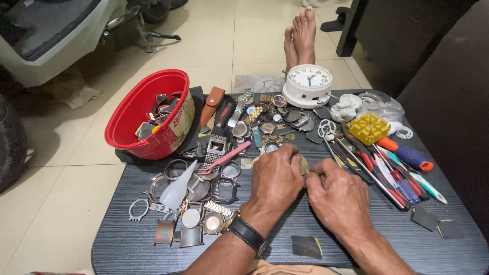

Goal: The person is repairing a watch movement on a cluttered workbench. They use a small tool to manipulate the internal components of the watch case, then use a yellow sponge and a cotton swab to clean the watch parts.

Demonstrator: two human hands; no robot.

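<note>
My left hand (275,178) and my right hand (338,196) meet over the middle of a dark grey low table (448,254). Between their fingertips sits a small round brass-coloured watch part (303,165), gripped by both; most of it is hidden under my fingers. A black strap watch (246,232) is on my left wrist. Just beyond my hands lie several watch cases, bracelets and loose watch parts (265,125). A small clear bottle (178,189) lies left of my left hand among empty watch cases.
A red plastic bowl (133,114) with parts stands at back left. A white round clock (308,84) sits at the far edge. Screwdrivers and tweezers (392,170) and a yellow case holder (369,128) lie right. My bare feet (300,38) rest beyond the table.
</note>
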